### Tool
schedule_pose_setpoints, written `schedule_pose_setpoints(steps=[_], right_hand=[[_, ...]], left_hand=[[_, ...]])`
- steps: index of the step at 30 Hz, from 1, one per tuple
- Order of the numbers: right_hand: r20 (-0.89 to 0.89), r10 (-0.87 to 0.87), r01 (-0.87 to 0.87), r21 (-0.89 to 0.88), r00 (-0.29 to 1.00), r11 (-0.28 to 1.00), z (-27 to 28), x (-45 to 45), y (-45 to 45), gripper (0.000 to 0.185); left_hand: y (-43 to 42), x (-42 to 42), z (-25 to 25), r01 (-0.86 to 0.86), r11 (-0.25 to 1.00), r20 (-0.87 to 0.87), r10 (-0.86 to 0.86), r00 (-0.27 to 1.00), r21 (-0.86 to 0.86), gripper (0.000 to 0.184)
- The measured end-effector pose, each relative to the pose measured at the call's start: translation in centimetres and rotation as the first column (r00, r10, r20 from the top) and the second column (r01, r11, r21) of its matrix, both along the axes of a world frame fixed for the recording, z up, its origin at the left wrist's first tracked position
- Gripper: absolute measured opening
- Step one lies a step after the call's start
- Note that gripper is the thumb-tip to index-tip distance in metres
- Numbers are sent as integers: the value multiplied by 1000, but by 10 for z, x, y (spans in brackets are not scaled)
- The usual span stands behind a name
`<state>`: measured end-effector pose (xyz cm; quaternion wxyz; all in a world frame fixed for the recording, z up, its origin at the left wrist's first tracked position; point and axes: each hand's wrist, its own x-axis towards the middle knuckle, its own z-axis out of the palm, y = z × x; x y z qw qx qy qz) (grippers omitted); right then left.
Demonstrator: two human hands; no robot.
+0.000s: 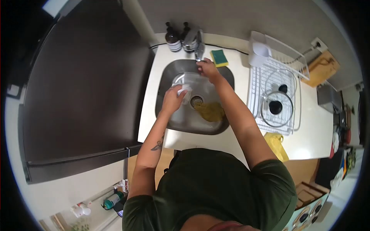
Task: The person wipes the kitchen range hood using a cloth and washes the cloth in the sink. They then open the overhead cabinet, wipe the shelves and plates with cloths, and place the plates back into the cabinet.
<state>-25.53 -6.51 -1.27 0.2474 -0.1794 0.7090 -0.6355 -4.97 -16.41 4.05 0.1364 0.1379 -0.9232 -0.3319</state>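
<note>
Over the steel sink (163, 107), my left hand (173, 101) is closed around a bunched white cloth (185, 89). Part of that cloth hangs down toward the basin floor. My right hand (208, 71) is at the sink's back edge, its fingers curled at the front end of the chrome faucet (199, 49). The exact grip there is partly hidden. A wet-looking mustard-yellow cloth (211, 112) lies crumpled in the basin, beside the round drain (196, 101) and partly over its edge.
Behind the sink stand dark pump bottles (173, 41) and a green-yellow sponge (219, 58). To the right, a white dish rack (257, 111) holds glass lids (275, 107). A yellow cloth (276, 146) hangs over the counter's front edge. A dark refrigerator (84, 88) borders the left.
</note>
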Motion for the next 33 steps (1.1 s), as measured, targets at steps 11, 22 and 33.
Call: schedule_pose_setpoints(steps=[11,22,33], right_hand=[[630,-9,112,-125,777,986,22,-40,-25,36],[229,326,-368,173,917,914,18,-10,31,25],[-31,-155,142,-257,987,956,5,50,-38,26]], left_hand=[[-32,-62,36,163,982,23,-161,987,-91,28],[-33,-106,24,69,980,118,-92,989,189,27],[-39,-110,-40,-55,622,-42,139,989,781,23]])
